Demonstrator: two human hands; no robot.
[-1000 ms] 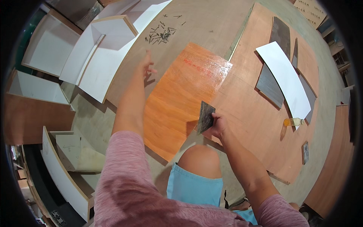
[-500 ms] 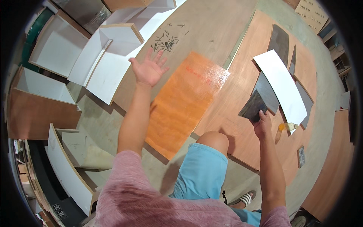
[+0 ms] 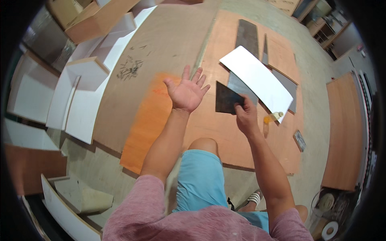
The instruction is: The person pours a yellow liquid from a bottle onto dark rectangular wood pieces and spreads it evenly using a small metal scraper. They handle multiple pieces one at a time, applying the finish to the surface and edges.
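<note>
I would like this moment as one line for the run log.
left hand: open, palm showing, holding nothing | right hand: gripping dark flat piece | around: white panel, bottle, orange surface

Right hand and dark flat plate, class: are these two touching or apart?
Touching: the head view shows the right hand gripping the dark flat plate by one end, overlapping its face.

Grey flr point(image 3: 315, 104), wht open cabs point(image 3: 89, 116) on L, brn wd panel point(image 3: 343, 140) far R.
</note>
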